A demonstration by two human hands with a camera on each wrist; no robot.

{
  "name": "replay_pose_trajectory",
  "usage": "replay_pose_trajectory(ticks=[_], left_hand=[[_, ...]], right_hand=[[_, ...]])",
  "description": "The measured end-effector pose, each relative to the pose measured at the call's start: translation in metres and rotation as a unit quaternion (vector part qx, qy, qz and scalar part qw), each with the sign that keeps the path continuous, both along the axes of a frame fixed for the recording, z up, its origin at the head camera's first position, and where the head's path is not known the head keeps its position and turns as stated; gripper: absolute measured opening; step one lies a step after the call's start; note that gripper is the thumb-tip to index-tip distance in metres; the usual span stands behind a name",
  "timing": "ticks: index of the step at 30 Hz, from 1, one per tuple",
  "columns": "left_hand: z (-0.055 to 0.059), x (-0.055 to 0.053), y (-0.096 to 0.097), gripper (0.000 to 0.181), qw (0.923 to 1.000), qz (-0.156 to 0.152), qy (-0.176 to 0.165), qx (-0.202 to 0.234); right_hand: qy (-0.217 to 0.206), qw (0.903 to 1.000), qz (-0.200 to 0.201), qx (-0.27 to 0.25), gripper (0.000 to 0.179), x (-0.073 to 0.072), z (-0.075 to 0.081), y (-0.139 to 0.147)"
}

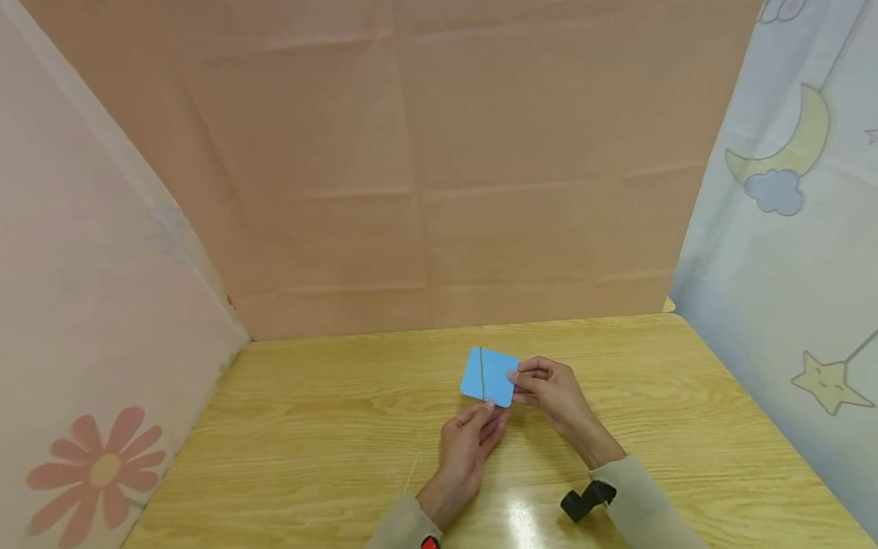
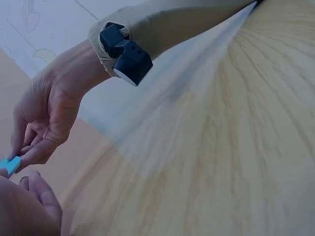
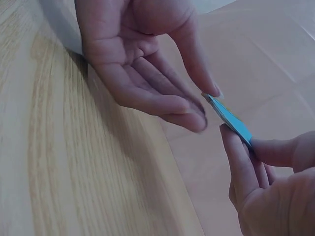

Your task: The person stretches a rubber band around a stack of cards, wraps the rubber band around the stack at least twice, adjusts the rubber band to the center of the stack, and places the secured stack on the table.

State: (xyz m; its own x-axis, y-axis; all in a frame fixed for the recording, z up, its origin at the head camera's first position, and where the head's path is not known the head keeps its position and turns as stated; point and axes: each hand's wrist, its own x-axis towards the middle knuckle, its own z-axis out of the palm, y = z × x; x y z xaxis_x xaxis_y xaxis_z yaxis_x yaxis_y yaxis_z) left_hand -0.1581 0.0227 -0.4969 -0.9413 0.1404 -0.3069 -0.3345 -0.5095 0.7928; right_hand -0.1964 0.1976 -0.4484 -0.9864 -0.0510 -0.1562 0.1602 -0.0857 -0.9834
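A thin stack of square blue cards (image 1: 495,370) with rounded corners is held up over the wooden table. A thin green band (image 1: 482,374) crosses its face near the left side. My right hand (image 1: 555,393) pinches the stack's right edge, thumb on the front and fingers behind. From below, my left hand (image 1: 466,450) reaches to the lower edge, its thumb touching it where the band runs. In the right wrist view, the left hand's fingers (image 3: 172,105) stand apart from the cards (image 3: 234,123). Only a corner of the cards (image 2: 11,164) shows in the left wrist view.
The wood-grain table (image 1: 309,427) lies below both hands. A brown-pink sheet (image 1: 411,168) hangs behind it, with printed sheets (image 1: 89,305) at the sides. A black wrist device (image 1: 588,499) sits on my right sleeve. A thin pale strand (image 1: 412,470) shows beside my left wrist.
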Motion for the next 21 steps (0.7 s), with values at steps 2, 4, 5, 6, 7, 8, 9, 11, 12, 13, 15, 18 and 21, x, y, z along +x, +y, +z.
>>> replay_pose_trajectory(ticks=[2,4,5,6,7,8,9,11,12,13,15,18,21], left_hand=[[-0.001,0.001,-0.004,0.032,1.0,-0.007,-0.002,-0.005],[0.0,0.0,-0.009,0.034,0.9999,-0.014,-0.002,-0.007],[0.0,-0.001,-0.012,0.037,0.9999,-0.016,0.0,-0.007],[0.0,-0.002,-0.015,0.038,0.9998,-0.017,0.003,-0.008],[0.0,-0.003,-0.018,0.04,0.9998,-0.017,0.007,-0.01],[0.001,-0.004,-0.021,0.041,0.9997,-0.019,0.01,-0.012],[0.001,-0.006,-0.024,0.042,0.9996,-0.021,0.013,-0.016],[0.003,-0.008,-0.029,0.043,0.9992,-0.024,0.018,-0.028],[0.003,-0.009,-0.031,0.043,0.9988,-0.026,0.021,-0.036],[0.003,-0.01,-0.034,0.044,0.9984,-0.028,0.023,-0.044],[0.004,-0.011,-0.038,0.043,0.9972,-0.033,0.029,-0.061],[0.005,-0.013,-0.043,0.042,0.9952,-0.038,0.041,-0.081],[0.006,-0.016,-0.047,0.044,0.9938,-0.036,0.05,-0.092]], right_hand=[[-0.002,1.0,0.004,0.003,0.017,0.0,0.0,0.001],[-0.003,1.0,0.005,0.006,0.018,0.0,0.001,0.002],[-0.003,0.9999,0.007,0.007,0.018,-0.001,0.001,0.002],[-0.003,0.9999,0.008,0.009,0.019,-0.001,0.001,0.002],[-0.003,0.9999,0.009,0.011,0.019,-0.001,0.001,0.003],[-0.003,0.9998,0.012,0.013,0.02,-0.001,0.001,0.003],[-0.004,0.9998,0.013,0.014,0.02,-0.001,0.001,0.004],[-0.003,0.9997,0.016,0.016,0.021,-0.001,0.001,0.004],[-0.003,0.9997,0.019,0.016,0.021,-0.001,0.001,0.004],[-0.004,0.9997,0.02,0.016,0.021,-0.001,0.0,0.004],[-0.005,0.9996,0.022,0.015,0.021,0.0,0.0,0.004],[-0.003,0.9994,0.032,0.017,0.022,0.001,0.0,0.004],[0.003,0.999,0.041,0.016,0.023,0.002,0.001,0.004]])
